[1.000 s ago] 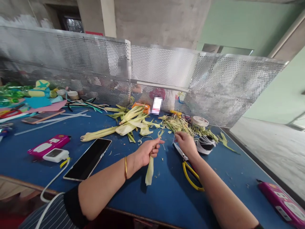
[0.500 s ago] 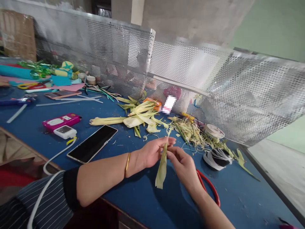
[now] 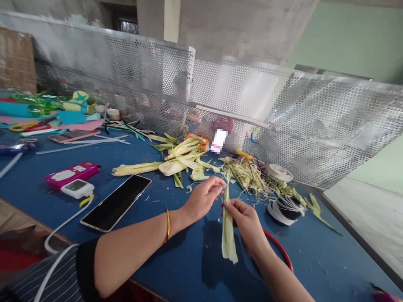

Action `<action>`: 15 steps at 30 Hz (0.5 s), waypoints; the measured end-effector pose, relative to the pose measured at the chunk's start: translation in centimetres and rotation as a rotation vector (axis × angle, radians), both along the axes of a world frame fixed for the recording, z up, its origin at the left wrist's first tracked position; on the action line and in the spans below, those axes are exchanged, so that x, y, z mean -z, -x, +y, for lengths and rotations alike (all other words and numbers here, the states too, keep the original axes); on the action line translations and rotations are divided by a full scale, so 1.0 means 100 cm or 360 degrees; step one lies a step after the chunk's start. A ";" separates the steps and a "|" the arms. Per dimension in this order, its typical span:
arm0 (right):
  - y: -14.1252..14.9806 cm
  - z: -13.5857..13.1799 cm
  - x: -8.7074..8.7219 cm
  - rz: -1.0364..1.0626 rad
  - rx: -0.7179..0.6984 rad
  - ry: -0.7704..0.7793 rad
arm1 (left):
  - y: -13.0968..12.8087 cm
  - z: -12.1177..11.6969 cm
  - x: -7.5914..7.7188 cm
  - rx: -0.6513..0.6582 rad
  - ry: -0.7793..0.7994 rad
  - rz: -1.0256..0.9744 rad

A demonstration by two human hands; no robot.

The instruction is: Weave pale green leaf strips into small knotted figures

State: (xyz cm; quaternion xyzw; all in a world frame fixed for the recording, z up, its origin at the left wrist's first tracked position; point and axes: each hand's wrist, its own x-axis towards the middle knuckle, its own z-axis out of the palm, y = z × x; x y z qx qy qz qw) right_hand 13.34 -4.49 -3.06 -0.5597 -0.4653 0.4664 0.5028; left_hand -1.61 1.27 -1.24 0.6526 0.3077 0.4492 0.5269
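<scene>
A pale green strip of corn husk point(image 3: 229, 237) hangs over the blue table, its wide end down and its narrow tip up. My right hand point(image 3: 247, 220) pinches it near the middle between thumb and fingers. Just left of the husk's upper part is my left hand point(image 3: 201, 200), fingers curled in and thumb against them. What it holds, if anything, is too small to make out; thin pale thread shows near its fingertips. Beyond both hands lie a pile of whole corn husks point(image 3: 173, 164) and a heap of shredded husk point(image 3: 252, 176).
A black phone point(image 3: 116, 203) and a magenta device point(image 3: 72, 174) lie left, beside a white corded unit point(image 3: 77, 188). A spool of white thread point(image 3: 286, 210) stands right, near a red loop handle point(image 3: 278, 247). Perforated metal panels point(image 3: 233, 88) edge the table's back.
My left hand has come away from the husk, up and to the left. The husk strip, in my right hand, has shifted right and turned its broad face more toward me.
</scene>
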 end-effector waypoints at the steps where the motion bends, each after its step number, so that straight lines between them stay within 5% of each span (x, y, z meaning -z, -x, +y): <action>1: 0.000 0.000 0.001 0.0008 -0.0021 0.0022 | 0.001 0.001 0.000 0.0034 -0.0036 0.0035; 5: 0.001 -0.003 -0.001 0.0045 -0.0137 0.0125 | 0.000 0.006 0.001 0.0141 0.0090 0.0117; 8: 0.002 -0.008 -0.009 0.0169 -0.0176 0.0183 | -0.001 0.011 0.003 0.0175 0.0508 -0.0026; 12: -0.003 -0.010 -0.019 0.0403 -0.0099 -0.0073 | 0.001 0.014 0.006 0.0395 0.1263 -0.0314; 15: -0.009 -0.007 -0.020 0.0270 0.0155 -0.0325 | 0.000 0.009 0.011 0.0496 0.1422 -0.0322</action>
